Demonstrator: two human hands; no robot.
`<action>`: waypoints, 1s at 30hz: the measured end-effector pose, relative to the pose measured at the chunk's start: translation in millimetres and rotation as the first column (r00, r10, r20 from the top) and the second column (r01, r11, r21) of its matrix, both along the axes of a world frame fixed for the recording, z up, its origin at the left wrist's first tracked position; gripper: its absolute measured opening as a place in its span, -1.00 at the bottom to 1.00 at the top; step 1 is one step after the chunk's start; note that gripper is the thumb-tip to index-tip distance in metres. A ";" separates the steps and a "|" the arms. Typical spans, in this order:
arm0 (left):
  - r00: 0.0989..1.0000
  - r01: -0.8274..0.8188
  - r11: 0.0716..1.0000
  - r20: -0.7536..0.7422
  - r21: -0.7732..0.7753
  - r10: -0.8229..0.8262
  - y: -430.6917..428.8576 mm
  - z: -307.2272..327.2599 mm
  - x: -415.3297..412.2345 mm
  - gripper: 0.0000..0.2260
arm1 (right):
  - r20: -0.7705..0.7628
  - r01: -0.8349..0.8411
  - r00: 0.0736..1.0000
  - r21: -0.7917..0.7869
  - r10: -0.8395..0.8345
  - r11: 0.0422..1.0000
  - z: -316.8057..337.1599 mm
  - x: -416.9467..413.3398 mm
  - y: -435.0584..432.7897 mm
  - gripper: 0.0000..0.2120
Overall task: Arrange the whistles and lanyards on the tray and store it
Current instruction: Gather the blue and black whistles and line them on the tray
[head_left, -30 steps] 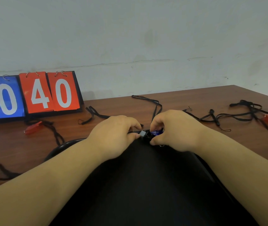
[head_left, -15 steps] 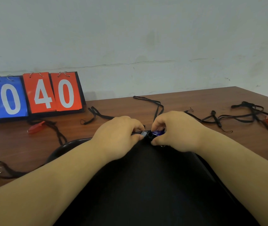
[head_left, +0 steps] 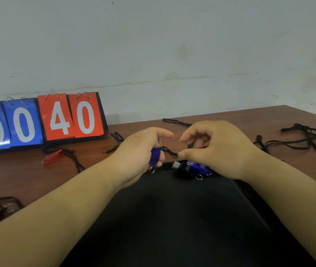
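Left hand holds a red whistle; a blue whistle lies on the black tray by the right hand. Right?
No. In the head view the whistle in the left hand is blue, not red. The other blue whistle does lie on the black tray by the right hand.

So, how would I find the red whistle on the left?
Find the flip scoreboard at the far left. On the table just before its orange 40 lies the red whistle. It is the sole red piece among black lanyards there.
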State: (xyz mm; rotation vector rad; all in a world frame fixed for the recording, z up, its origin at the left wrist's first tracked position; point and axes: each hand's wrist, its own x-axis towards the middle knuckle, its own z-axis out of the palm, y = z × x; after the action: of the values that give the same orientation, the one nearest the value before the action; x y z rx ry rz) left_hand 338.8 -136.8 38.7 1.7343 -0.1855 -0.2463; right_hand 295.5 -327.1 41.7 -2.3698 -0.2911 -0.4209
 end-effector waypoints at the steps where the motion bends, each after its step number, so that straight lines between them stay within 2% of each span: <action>1: 1.000 0.017 0.999 -0.003 -0.042 -0.017 1.8 -0.1 -1.1 -0.55 | 0.016 -0.017 1.000 0.030 0.017 0.999 1.1 -1.6 1.2 -0.79; 7: 0.987 0.156 0.955 0.005 -0.254 -0.160 5.5 -3.1 -2.4 -0.57 | 0.067 -0.084 0.995 0.148 0.074 0.985 3.0 -9.1 9.6 -0.78; 10: 0.990 0.138 0.941 0.060 -0.309 -0.125 2.7 -2.4 -4.1 -0.62 | 0.068 -0.071 0.996 0.153 0.061 0.986 1.7 -8.5 10.7 -0.80; 15: 0.990 0.103 0.957 0.122 -0.270 -0.073 3.6 1.2 -9.6 -0.72 | 0.048 -0.035 0.998 0.155 0.028 0.987 2.3 -10.0 9.9 -0.80; 19: 0.994 0.076 0.942 0.097 -0.328 -0.046 2.0 2.8 -11.6 -0.79 | 0.003 -0.049 0.999 0.234 0.050 0.971 4.6 -11.8 12.2 -0.85; 22: 0.995 0.034 0.962 0.101 -0.270 -0.007 4.0 0.0 -6.5 -0.84 | -0.030 -0.026 0.999 0.279 0.036 0.960 8.0 -11.5 11.4 -0.88; 26: 0.992 0.052 0.986 0.126 -0.159 -0.032 8.8 4.3 -5.2 -0.83 | -0.055 0.007 0.998 0.354 0.013 0.935 11.7 -9.7 7.3 -0.92; 30: 0.960 0.070 0.986 0.258 0.150 -0.107 17.0 17.4 -9.1 -0.77 | -0.099 0.029 0.995 0.405 0.012 0.914 10.5 -6.3 4.4 -0.96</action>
State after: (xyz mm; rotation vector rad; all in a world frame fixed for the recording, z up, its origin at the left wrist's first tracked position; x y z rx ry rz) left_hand 329.7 -119.8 56.1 1.8973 -0.4528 -0.0918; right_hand 289.2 -322.7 52.2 -1.9746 -0.1299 -0.3286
